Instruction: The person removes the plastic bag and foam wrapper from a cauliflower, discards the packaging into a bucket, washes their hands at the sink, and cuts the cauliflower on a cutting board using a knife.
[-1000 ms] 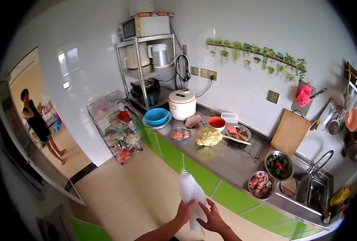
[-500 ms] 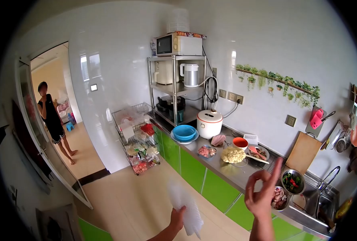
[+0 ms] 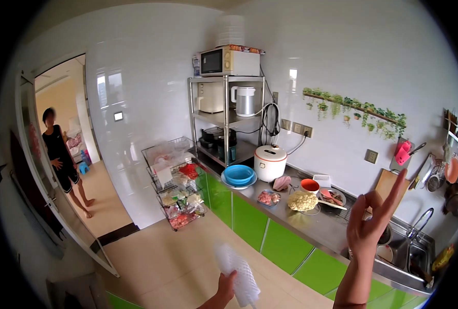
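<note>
In my left hand (image 3: 228, 286), low in the middle of the head view, is a roll of translucent white textured plastic (image 3: 238, 273). The fingers are wrapped round its side, and it stands tilted over the floor. My right hand (image 3: 369, 229) is raised at the right with nothing in it. Its outer fingers stretch upward, while the forefinger and thumb side is bent, with a gap between. Behind this hand are the sink (image 3: 418, 252) and a wooden cutting board (image 3: 392, 186); the metal bowls there are mostly hidden by it.
Along the steel counter stand blue bowls (image 3: 239, 175), a rice cooker (image 3: 270, 164), a bowl of meat (image 3: 268, 198), a pale yellow crumbly heap (image 3: 302, 201) and an orange bowl (image 3: 309, 185). A wire rack (image 3: 175, 188) is left of the counter. A person (image 3: 62, 152) stands in the doorway.
My right hand has moved right and up, now covering the metal bowls. The plastic roll stays in my left hand. The person in the doorway has lowered a hand from the head to the waist.
</note>
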`<action>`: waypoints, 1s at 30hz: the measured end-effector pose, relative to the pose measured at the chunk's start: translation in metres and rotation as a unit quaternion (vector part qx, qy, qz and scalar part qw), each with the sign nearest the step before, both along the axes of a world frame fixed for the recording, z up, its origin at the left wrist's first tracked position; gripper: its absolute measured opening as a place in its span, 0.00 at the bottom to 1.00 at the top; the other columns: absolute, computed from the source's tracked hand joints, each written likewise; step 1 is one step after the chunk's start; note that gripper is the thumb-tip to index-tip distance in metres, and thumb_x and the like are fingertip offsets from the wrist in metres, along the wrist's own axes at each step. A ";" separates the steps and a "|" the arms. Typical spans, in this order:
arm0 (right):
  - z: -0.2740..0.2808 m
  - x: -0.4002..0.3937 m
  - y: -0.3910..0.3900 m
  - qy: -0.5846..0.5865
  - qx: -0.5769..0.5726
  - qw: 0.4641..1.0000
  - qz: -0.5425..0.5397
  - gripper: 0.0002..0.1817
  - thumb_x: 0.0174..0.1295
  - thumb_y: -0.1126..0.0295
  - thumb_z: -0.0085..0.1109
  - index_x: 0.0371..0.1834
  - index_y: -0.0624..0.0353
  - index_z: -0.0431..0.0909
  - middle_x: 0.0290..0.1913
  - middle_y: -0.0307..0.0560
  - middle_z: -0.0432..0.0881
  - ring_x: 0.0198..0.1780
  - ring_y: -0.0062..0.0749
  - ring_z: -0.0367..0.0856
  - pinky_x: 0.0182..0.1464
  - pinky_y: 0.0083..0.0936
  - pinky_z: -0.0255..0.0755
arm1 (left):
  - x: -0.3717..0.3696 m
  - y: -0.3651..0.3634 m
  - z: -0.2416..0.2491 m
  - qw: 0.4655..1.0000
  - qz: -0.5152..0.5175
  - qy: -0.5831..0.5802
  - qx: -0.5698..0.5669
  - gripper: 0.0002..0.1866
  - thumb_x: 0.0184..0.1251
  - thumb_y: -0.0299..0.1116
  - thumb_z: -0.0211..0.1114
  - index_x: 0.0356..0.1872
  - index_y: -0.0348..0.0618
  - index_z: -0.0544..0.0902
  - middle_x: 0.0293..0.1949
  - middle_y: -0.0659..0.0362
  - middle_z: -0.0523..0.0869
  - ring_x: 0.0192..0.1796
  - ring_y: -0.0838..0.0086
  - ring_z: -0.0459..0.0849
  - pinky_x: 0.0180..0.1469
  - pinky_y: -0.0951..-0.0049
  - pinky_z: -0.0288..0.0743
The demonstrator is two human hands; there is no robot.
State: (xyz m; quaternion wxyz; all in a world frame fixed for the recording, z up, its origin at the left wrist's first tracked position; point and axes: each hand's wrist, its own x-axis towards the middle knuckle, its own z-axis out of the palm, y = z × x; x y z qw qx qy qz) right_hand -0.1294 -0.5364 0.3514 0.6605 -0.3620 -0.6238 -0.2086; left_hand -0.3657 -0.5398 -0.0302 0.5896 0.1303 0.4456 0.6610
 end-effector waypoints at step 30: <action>-0.040 0.106 0.008 -0.113 0.133 0.957 -0.231 0.25 0.53 0.82 0.51 0.58 0.66 0.69 0.17 0.37 0.67 0.18 0.24 0.62 0.21 0.22 0.56 | 0.047 0.020 -0.019 0.992 -0.110 0.043 -0.050 0.23 0.60 0.29 0.62 0.56 0.37 0.69 0.44 0.55 0.78 0.44 0.67 0.78 0.46 0.67 0.76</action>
